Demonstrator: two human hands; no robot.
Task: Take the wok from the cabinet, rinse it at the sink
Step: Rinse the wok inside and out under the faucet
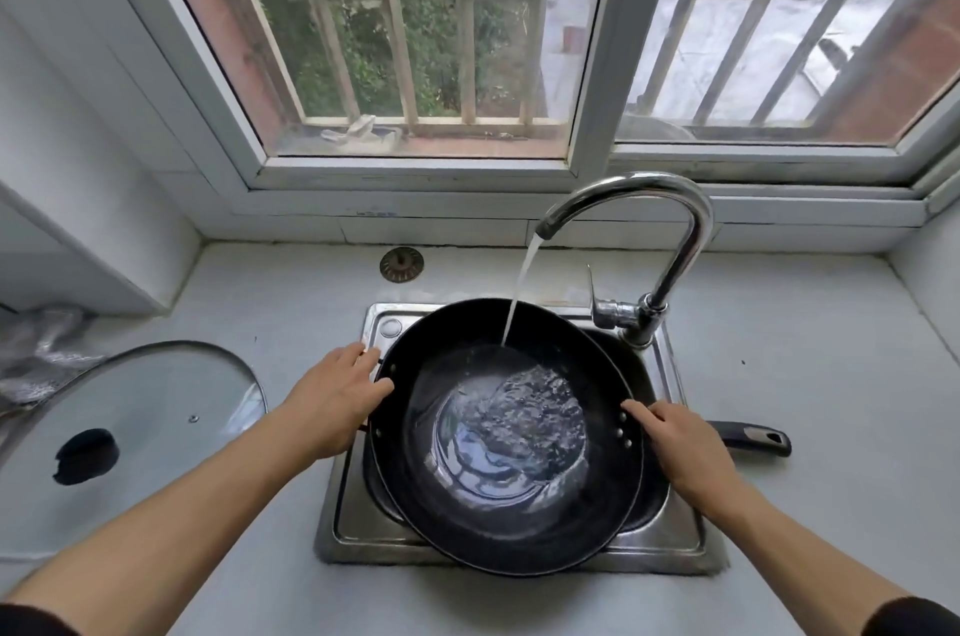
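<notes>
Two Hands on Wok at Sink

Left hand (332,401) grips the wok (506,433) at its left rim, fingers curled over the small side handle. Right hand (680,448) grips the right rim where the long handle (753,438) joins; fingers wrap the joint, and the black handle end projects past the hand over the tabletop (805,349).

The wok sits in the steel sink (353,526), covering most of the basin, its rim overhanging the sink's front edge. It is tilted slightly, the far rim higher. Water (519,292) falls from the chrome tap (665,240) onto the far inner wall and pools, rippling, in the bottom of the wok. The tap stands at the sink's right rear corner, its spout curving left over the wok.

A glass lid (156,407) with a black knob lies on the tabletop well left of the sink. A round drain strainer (401,264) lies on the tabletop behind the sink, near the wall. A barred window (415,38) stands above the rear wall.
</notes>
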